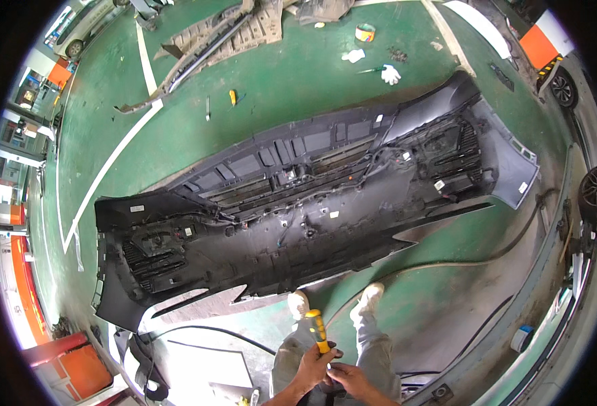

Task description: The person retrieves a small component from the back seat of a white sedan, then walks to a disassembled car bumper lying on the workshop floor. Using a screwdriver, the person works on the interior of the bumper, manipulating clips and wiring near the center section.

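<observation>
My left hand (310, 367) is closed round the lower part of a screwdriver (317, 329), whose yellow handle with dark stripes points up and away from me. Close beside it, my right hand (352, 379) has its fingers pinched together near the screwdriver's lower end. Whatever those fingers hold is too small and too hidden to make out. Beyond my shoes lies a large black car bumper (352, 237), its inner side facing up, showing ribs, slots, clips and wiring. Neither hand touches the bumper.
On the green floor past the bumper lie another yellow-handled tool (233, 97), a slim metal tool (208, 108), white gloves (390, 75) and a tub (364, 32). Worn panels (244, 40) lie farther off. A hose (447, 264) crosses at right; an orange-red box (75, 372) stands left.
</observation>
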Motion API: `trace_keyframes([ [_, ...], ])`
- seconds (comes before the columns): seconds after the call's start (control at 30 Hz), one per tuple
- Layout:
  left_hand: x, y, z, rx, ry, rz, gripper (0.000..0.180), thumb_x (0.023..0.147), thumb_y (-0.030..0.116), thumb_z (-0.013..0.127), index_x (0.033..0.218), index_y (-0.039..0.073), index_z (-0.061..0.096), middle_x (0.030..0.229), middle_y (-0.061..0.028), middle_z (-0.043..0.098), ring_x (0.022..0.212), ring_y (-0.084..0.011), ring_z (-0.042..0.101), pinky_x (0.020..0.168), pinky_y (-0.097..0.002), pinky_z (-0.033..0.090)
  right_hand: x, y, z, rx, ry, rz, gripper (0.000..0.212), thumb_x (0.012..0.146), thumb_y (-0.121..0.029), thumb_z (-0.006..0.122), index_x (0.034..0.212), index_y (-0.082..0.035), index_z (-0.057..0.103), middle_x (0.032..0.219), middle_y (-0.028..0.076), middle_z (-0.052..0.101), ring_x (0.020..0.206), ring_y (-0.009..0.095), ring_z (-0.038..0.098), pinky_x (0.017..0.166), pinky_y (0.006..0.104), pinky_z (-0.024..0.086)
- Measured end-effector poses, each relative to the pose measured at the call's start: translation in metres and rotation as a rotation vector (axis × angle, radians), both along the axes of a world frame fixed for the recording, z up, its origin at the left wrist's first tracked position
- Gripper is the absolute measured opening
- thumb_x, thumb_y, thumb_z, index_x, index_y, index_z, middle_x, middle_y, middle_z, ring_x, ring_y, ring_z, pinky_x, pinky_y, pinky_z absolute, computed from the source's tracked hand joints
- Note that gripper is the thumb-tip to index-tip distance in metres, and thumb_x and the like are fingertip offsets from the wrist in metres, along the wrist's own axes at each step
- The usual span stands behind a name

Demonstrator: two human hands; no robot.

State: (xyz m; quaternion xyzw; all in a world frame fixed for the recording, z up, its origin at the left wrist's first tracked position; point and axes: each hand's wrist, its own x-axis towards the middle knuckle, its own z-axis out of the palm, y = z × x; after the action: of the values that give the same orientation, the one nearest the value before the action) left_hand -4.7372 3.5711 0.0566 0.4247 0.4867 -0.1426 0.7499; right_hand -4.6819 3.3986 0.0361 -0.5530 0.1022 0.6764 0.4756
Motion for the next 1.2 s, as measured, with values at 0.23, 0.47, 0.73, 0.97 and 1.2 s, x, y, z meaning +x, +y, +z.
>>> trace_keyframes([
  [0.23,0.051,-0.033,0.063,0.603,-0.046,-1.047,0.039,0.094,0.025,0.06,0.131,0.01,0.06,0.11,-0.0167,0.072,0.095,-0.0406,0.069,0.082,-0.048,0.055,0.109,-0.096,0.073,0.236,-0.001,-0.306,0.061,0.094,-0.012,0.066,0.149,-0.002,0.042,0.138,0.011,0.053,0.121,0.024,0.06,0.1,0.0345,0.048],
  [0.47,0.171,-0.167,0.096,0.758,-0.325,-1.385,0.028,0.096,0.02,0.054,0.116,0.009,0.07,0.107,-0.0197,0.07,0.1,-0.0389,0.067,0.086,-0.0476,0.052,0.203,-0.25,0.092,0.222,-0.538,0.066,0.056,0.09,-0.032,0.077,0.137,-0.006,0.06,0.1,0.006,0.068,0.092,0.013,0.064,0.082,0.0294,0.053],
  [0.73,0.362,-0.29,0.149,1.08,-0.582,-1.157,0.043,0.091,0.025,0.066,0.13,0.006,0.062,0.115,-0.0181,0.069,0.103,-0.0338,0.068,0.089,-0.0444,0.054,0.318,-0.44,0.105,-0.105,-0.138,-0.583,0.039,0.097,-0.034,0.067,0.12,-0.003,0.066,0.088,0.007,0.069,0.072,0.014,0.065,0.061,0.0302,0.051],
  [0.97,0.502,-0.301,0.133,0.795,-0.294,-0.956,0.043,0.092,0.029,0.068,0.127,0.005,0.064,0.106,-0.015,0.073,0.097,-0.0318,0.071,0.084,-0.0412,0.056,0.501,-0.536,0.045,-0.262,-0.064,-0.97,0.036,0.096,-0.03,0.067,0.111,0.002,0.064,0.085,0.01,0.068,0.068,0.02,0.064,0.06,0.0327,0.052],
  [1.2,0.755,-0.408,0.083,0.72,-0.408,-1.072,0.043,0.096,0.034,0.056,0.128,0.006,0.064,0.117,-0.022,0.069,0.107,-0.0431,0.065,0.092,-0.0496,0.052,0.664,-0.685,-0.037,-0.115,-0.1,-1.073,0.023,0.096,-0.021,0.066,0.106,0.0,0.069,0.079,0.004,0.062,0.069,0.014,0.059,0.059,0.0297,0.048],
])
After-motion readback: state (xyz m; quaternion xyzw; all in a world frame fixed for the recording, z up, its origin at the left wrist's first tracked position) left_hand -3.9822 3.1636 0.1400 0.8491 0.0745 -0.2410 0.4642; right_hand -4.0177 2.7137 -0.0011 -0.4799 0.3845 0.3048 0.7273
